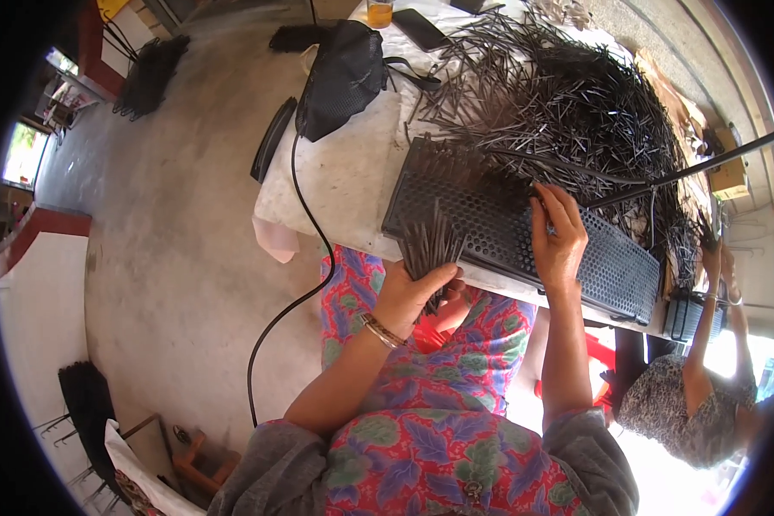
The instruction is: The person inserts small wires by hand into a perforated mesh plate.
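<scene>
My left hand (413,297) is closed around a fanned bundle of thin black strips (430,245), held at the near edge of a long black perforated tray (615,267). My right hand (562,236) is over the middle of that tray, thumb and fingers pinched at its holes. Whatever is between those fingertips is too small and dark to make out. Thin dark strips (469,163) show along the far left part of the tray. Behind it, a big loose heap of similar black strips (589,107) spreads over the table.
A black bag (344,82), a phone (420,31) and a glass of amber drink (379,12) lie on the table (344,181) to the left. A black cable (297,301) hangs to the floor. At right, another person's arms (705,322) reach over a second tray (684,316).
</scene>
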`<state>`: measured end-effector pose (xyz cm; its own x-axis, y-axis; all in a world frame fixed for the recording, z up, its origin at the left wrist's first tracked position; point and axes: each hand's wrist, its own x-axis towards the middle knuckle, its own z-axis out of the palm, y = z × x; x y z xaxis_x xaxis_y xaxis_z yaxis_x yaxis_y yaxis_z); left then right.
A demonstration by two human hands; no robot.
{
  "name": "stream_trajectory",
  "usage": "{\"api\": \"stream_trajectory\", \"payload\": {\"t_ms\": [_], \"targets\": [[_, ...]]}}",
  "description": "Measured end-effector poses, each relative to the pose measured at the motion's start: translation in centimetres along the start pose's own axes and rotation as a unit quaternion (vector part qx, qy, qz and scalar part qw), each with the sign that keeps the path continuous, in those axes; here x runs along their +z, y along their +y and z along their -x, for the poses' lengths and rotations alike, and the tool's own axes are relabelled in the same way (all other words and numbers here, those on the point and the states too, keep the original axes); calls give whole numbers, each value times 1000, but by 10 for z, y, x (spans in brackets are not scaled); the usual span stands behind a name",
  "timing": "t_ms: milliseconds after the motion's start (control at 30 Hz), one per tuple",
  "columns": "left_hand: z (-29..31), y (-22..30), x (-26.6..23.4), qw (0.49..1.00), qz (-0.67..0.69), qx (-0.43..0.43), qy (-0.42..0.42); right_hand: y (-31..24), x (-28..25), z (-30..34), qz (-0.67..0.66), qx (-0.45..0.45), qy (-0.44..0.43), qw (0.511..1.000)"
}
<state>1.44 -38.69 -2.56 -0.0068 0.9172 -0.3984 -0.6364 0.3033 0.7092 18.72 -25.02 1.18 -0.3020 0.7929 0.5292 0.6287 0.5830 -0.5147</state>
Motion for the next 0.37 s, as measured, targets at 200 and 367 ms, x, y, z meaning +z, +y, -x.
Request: {"api": "stream_trajectory", "payload": {"t_ms": [200,367], "targets": [[0,6,-7,999,8,-15,36,-29,-11,5,-52,70,-45,995],[4,14,-5,1000,14,14,11,-49,4,15,-292,314,-287,857]]}}
